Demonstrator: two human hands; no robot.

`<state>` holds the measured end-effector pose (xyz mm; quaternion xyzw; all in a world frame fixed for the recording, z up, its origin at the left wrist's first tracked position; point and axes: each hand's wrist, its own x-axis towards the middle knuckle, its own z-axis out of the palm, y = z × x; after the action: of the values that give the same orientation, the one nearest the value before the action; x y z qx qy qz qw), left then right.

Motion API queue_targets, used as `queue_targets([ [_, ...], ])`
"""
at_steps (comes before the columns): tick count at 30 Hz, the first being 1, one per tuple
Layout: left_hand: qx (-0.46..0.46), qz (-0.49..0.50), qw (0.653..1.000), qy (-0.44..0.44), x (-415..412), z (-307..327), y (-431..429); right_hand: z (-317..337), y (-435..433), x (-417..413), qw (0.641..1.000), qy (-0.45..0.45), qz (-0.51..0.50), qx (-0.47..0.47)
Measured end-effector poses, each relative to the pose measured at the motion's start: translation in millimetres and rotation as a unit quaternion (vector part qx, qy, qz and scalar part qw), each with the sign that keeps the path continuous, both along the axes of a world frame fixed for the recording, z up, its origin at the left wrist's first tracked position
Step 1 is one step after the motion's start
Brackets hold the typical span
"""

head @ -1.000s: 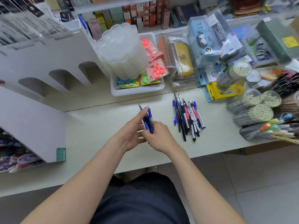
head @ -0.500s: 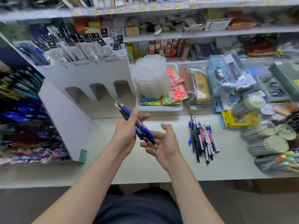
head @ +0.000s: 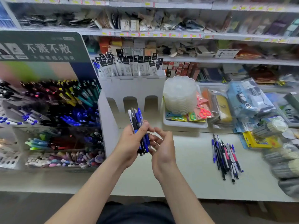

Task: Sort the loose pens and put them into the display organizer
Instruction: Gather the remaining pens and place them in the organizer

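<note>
Pens (head: 136, 119) gripped in your left hand (head: 129, 143); right hand (head: 163, 149) empty, relaxed beside it.
Level their tips before feeding the organizer (head: 108, 135) left of that hand.

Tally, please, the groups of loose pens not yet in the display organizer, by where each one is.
Bundle of blue and black plastic pens gripped in the left hand: 1
Pile of mixed blue, black and red pens lying on the pale counter: 1
Total: 2 groups
</note>
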<state>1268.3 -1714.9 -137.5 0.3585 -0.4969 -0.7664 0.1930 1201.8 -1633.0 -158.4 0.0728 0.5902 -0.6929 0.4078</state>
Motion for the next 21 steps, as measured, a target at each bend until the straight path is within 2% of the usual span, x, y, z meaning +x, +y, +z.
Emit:
queue_targets([
  [3,-0.009,-0.067,0.998,-0.005,41,5,-34,15,-29,21,0.991,0.116,0.061,0.000],
  [6,-0.031,-0.121,0.992,0.004,79,8,-66,36,-57,47,0.975,0.179,0.131,-0.033],
  [8,-0.041,-0.153,0.987,0.005,102,13,-86,44,-73,67,0.971,0.198,0.128,-0.030],
  [11,-0.020,-0.146,0.989,0.013,132,16,-111,48,-97,93,0.979,0.189,0.080,-0.006],
  [16,0.026,-0.106,0.994,0.016,169,11,-134,49,-124,126,0.975,0.202,-0.094,0.014],
  [19,0.034,-0.064,0.997,0.011,183,11,-144,55,-126,147,0.962,0.237,-0.137,0.022],
  [21,0.026,-0.033,0.999,0.013,188,14,-152,54,-127,157,0.962,0.227,-0.147,0.011],
])
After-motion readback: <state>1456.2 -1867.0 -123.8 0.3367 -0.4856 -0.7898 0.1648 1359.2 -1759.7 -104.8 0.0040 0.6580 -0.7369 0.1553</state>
